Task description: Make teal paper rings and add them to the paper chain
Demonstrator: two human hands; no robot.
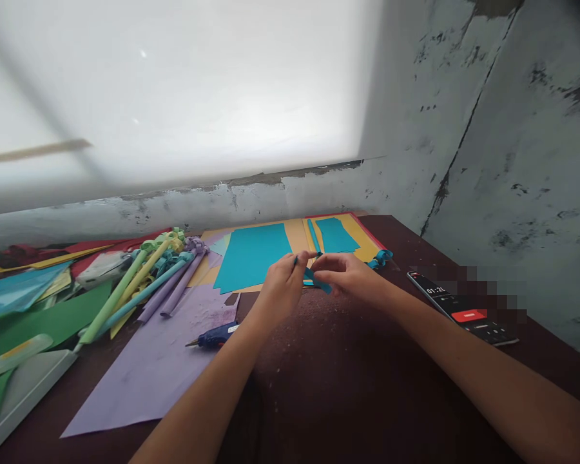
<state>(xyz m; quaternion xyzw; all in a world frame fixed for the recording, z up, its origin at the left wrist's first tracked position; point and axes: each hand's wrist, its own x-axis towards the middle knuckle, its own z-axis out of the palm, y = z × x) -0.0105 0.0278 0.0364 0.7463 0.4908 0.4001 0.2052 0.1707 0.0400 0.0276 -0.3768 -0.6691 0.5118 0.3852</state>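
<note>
A short blue paper strip (321, 283) is held between my two hands over the dark table. My left hand (284, 283) is closed, thumb and fingers pinched at the strip's left end. A small dark tip shows at these fingers; I cannot make out what it is. My right hand (348, 276) curls round the strip from the other side, fingertips close to the left ones. Just beyond the hands lie a rolled blue paper tube (313, 236), a stack of small blue paper pieces (337, 234) and larger blue sheets (255, 252).
Left of my forearm, a dark blue glue gun (215, 336) lies on a purple sheet (140, 380). Coloured paper tubes with curled ends (140, 277) rest beside green paper (53, 322). A phone (459, 309) lies at right. A curled blue paper piece (381, 258) sits behind my right hand.
</note>
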